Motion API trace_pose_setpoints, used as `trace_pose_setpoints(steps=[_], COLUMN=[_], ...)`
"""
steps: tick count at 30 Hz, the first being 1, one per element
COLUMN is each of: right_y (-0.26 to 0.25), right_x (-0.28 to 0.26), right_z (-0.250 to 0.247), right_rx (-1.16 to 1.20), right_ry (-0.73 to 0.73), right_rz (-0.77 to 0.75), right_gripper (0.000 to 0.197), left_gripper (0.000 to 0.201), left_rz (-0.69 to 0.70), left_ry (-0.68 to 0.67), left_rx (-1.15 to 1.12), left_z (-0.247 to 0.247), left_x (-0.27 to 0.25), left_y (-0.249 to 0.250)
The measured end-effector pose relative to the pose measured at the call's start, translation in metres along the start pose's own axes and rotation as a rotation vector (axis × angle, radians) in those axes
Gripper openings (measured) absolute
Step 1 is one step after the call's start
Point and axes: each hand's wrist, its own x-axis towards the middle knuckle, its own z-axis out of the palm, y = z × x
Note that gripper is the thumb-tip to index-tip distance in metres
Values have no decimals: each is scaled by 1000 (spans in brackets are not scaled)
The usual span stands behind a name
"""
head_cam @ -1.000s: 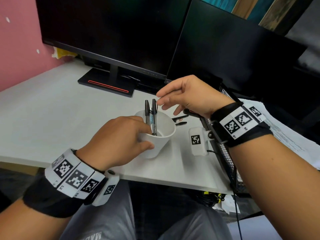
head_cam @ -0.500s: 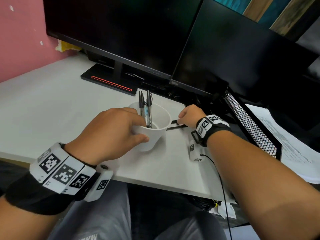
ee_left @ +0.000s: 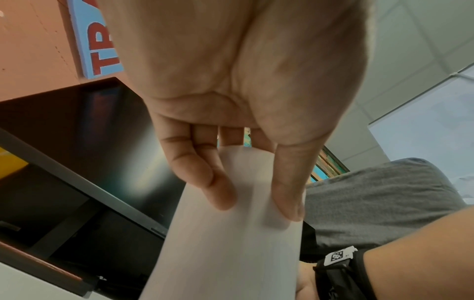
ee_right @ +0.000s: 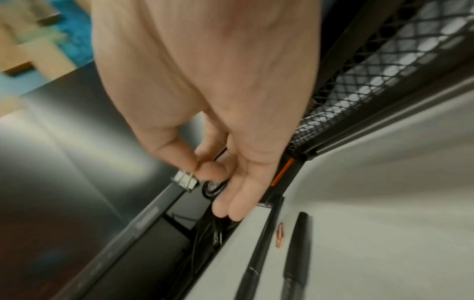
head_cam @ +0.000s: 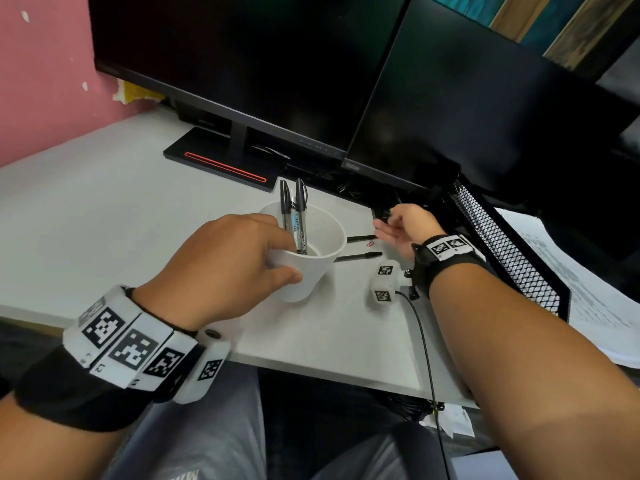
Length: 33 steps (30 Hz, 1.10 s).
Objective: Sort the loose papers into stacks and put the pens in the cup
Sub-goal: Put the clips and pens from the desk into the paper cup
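Observation:
My left hand (head_cam: pixel 284 258) grips a white paper cup (head_cam: pixel 323 237) near the desk's front; the left wrist view shows fingers and thumb (ee_left: pixel 287 203) curled round the cup (ee_left: pixel 231 253). Two black pens (head_cam: pixel 300 216) stand in it. Two more black pens (head_cam: pixel 360 238) (head_cam: pixel 358 256) lie on the desk right of the cup, also seen in the right wrist view as pens (ee_right: pixel 256 253) (ee_right: pixel 297 253). Behind them, my right hand (head_cam: pixel 384 223) is at the monitor's foot, thumb and forefinger pinching a small binder clip (ee_right: pixel 186 180). Printed papers (head_cam: pixel 571 278) lie at the right.
Two dark monitors (head_cam: pixel 242 64) (head_cam: pixel 467 116) stand at the back, one on a stand base (head_cam: pixel 221 161) with a red stripe. A black mesh tray (head_cam: pixel 502 247) borders the papers. A red paper clip (head_cam: pixel 370 243) lies between the loose pens. Cables run under the right monitor.
My right hand went from above the cup down to a loose pen, then farther back to the monitor's foot, where it now pinches the clip. The left hand kept its hold on the cup.

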Motion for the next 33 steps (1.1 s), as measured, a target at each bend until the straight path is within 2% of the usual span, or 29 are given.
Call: trace_pose_setpoints(steps=[3, 4, 5, 6, 8, 10, 11, 12, 13, 15, 18, 19, 21, 22, 24, 25, 27, 30, 33], right_y=[9, 11, 11, 9, 8, 13, 18, 23, 27, 35, 38, 36, 29, 23, 9, 1, -15, -28, -23], right_x=[-7, -8, -8, -7, -11, -17, -18, -20, -20, -18, -21, -23, -23, -23, -31, -38, -60, -96, -125], right_z=[-20, -24, -24, -21, -13, -7, -4, -2, -2, -1, -1, -4, -14, -20, -30, -33, -34, -23, -5], right_rx=[484, 565, 548, 415, -117, -825, -1059, -1170, -1217, -1258, -1502, -1518, -1357, -1167, -626, -378, -71, 72, -31], right_ry=[-42, -18, -8, -14, -57, -64, -112, -173, -214, -220, -253, -260, -263, -253, -269, -312, -431, -575, -659], right_rz=[-4, 27, 68, 87, 27, -147, -253, -316, -342, -368, -409, -410, -371, -331, -258, -236, -234, -285, -338], right_gripper=[21, 20, 20, 20, 21, 20, 15, 8, 12, 20, 18, 17, 19, 19, 19, 21, 19, 16, 22], left_gripper=[18, 18, 17, 17, 18, 21, 21, 22, 22, 23, 25, 25, 25, 26, 25, 24, 24, 24, 26], left_rz=[7, 10, 13, 15, 20, 22, 22, 22, 22, 16, 12, 15, 19, 20, 26, 30, 40, 46, 60], left_ry=[-4, -6, -8, -11, -19, -25, -26, -27, -28, -35, -40, -42, -50, -53, -57, -60, -73, -99, -117], left_rx=[0, 1, 2, 2, 6, 14, 18, 22, 25, 28, 27, 28, 28, 28, 32, 35, 44, 51, 47], left_z=[1, 2, 2, 3, 4, 5, 6, 6, 6, 6, 7, 7, 7, 7, 8, 9, 12, 17, 19], left_x=[-1, -2, -2, -3, -2, -2, -3, -3, -3, -3, -3, -3, -3, -3, -3, -3, -3, -4, -6], left_y=[3, 4, 4, 5, 6, 6, 6, 6, 7, 8, 8, 8, 8, 8, 9, 9, 11, 15, 20])
